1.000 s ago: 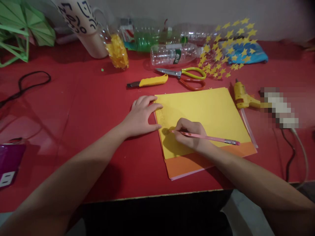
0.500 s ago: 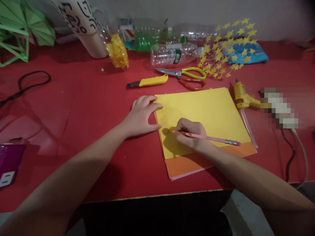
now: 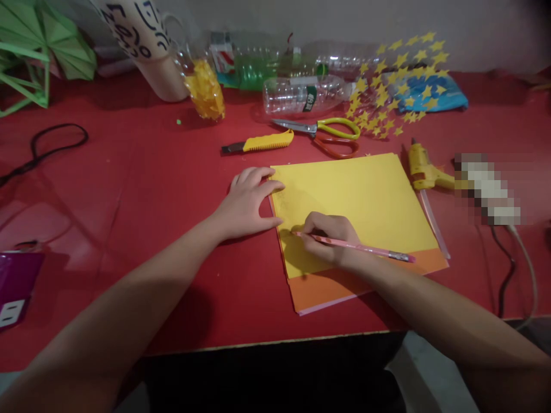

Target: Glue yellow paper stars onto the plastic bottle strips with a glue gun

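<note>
My right hand [image 3: 329, 238] grips a pink pencil [image 3: 370, 248], its tip at the left part of a yellow paper sheet [image 3: 353, 189]. Faint pencil marks show along the sheet's left side. An orange sheet [image 3: 318, 292] sticks out from underneath at the near edge, with a thin pink edge below it. Fingers spread, my left hand [image 3: 249, 203] rests on the table at the sheet's left edge, its thumb and fingertips touching the paper.
Beyond the paper on the red table [image 3: 163, 172] lie scissors [image 3: 321, 131] and a yellow utility knife [image 3: 262, 142]. A yellow glue gun [image 3: 424, 169] is to the right. Clear bottles [image 3: 301, 96], a tall cup [image 3: 150, 57] and yellow paper stars [image 3: 402, 89] stand toward the wall.
My right hand and the pencil have shifted slightly left and toward me on the sheet. My left hand stays in place.
</note>
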`<state>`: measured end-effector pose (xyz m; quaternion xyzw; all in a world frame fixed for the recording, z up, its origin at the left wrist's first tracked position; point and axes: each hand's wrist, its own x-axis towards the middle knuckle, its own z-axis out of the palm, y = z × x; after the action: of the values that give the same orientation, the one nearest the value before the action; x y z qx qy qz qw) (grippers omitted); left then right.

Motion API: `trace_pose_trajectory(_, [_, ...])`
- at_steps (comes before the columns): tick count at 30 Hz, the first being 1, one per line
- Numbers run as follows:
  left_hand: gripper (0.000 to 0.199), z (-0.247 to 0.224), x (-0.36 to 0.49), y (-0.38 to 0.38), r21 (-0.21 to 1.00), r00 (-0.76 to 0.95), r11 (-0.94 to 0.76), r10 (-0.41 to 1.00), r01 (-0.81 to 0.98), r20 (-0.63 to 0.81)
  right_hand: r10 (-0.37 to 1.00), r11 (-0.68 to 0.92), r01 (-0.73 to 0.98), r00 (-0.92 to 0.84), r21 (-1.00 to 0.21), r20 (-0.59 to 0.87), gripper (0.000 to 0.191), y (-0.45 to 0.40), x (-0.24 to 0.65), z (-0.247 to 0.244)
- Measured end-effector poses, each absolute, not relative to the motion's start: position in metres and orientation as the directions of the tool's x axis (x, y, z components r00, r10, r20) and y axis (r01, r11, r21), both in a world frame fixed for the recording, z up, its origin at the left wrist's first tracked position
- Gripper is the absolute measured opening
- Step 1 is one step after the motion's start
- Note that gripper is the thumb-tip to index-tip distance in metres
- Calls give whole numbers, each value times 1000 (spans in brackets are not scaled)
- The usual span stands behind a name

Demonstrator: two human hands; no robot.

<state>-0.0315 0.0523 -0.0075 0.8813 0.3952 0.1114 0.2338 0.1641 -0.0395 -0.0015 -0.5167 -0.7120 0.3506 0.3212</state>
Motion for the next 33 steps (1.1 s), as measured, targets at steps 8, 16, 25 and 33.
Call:
trace_pose_trajectory(8, [54,-8,-31,53,505,663,-578,749,641,16,933,295,517,-337,-803,125,13,-40,165,-5])
trace_pose_trajectory(16, [53,-8,-31,52,508,662,-578,749,639,20,913,334,509,-382,-793,140,14,-40,166,-4])
trace_pose_trajectory(25, [53,-7,-31,52,514,665,-577,747,635,18,900,344,484,-415,-805,135,12,-39,166,-5])
trace_pose_trajectory(33, [54,-7,-31,52,512,663,-576,749,637,18,973,89,363,-232,-928,3,15,-36,167,1])
